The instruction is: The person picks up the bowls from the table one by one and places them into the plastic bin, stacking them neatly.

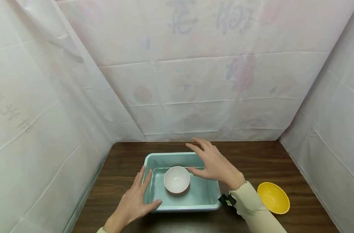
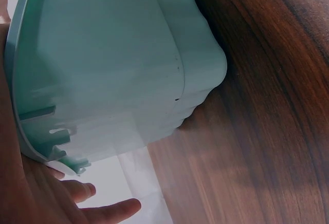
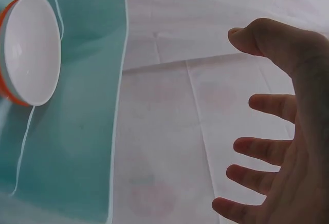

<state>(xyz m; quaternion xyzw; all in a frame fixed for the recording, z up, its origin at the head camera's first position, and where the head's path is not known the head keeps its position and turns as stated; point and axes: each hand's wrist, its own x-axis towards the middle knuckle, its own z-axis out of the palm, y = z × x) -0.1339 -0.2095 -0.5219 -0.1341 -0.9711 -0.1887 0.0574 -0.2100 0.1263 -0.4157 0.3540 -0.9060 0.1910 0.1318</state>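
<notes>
A light teal plastic basin (image 1: 191,207) stands on the dark wooden table. Inside it sits a small bowl (image 1: 177,180), white within and orange outside, as the right wrist view shows (image 3: 32,49). My left hand (image 1: 134,197) is at the basin's left side, fingers spread along the rim; the left wrist view shows the basin's outer wall (image 2: 103,64) close by. Above the basin's right back part hovers my right hand (image 1: 215,163), its fingers spread and holding nothing. In the right wrist view this hand (image 3: 277,142) is apart from the bowl.
A yellow bowl (image 1: 273,197) rests on the table (image 1: 305,210) to the right, beside my right sleeve. Pale printed sheets (image 1: 194,81) hang behind the table and at both sides. A small black device (image 1: 227,200) is at the right wrist.
</notes>
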